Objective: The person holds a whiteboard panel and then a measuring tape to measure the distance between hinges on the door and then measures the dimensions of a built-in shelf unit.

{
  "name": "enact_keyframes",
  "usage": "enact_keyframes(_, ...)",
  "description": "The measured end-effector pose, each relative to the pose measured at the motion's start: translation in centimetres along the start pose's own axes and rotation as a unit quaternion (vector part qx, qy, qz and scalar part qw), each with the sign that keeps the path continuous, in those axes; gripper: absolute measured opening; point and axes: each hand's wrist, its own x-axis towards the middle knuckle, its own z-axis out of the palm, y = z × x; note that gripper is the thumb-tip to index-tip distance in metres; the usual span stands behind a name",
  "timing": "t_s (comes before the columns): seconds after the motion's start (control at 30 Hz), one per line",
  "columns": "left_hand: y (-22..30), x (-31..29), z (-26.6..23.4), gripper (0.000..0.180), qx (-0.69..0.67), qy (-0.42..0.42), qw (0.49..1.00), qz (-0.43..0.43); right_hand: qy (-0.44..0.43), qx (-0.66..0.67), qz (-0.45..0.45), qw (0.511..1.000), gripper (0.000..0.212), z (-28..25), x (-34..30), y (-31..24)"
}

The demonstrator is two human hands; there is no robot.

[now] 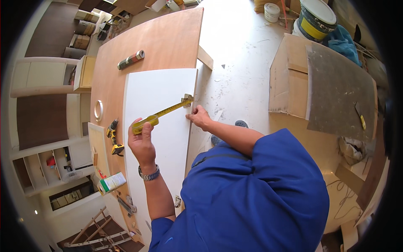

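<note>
Beside white panel, cordless drill

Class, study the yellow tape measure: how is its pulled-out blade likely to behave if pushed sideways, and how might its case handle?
The blade is probably springy: it runs straight toward the metal fitting. Being thin and long, it would likely bend under a sideways push. The case looks fairly light, held in the left hand alone.
</note>
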Motion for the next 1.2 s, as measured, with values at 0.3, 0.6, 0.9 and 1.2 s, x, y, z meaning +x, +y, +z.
enact_keyframes(0.3,-1.5,1.3,4.2,0.031,0.144,-0.079,0.986,0.026,-0.104,0.121,0.049,0.986,0.051,-3.2,1.5,0.0)
enact_keyframes(0.6,-0.5,3.4,5.8,0.031,0.186,-0.064,0.980,0.030,-0.129,0.236,0.068,0.961,0.028,-4.1,2.5,-0.9)
enact_keyframes(0.9,-0.7,5.0,5.2,0.032,0.207,-0.052,0.977,0.008,-0.124,0.219,0.083,0.964,0.025,-4.3,2.5,-0.9)
enact_keyframes(1.2,-1.6,3.8,5.8,0.031,0.199,-0.056,0.978,0.010,-0.154,0.243,0.107,0.952,0.020,-4.2,2.6,0.0)
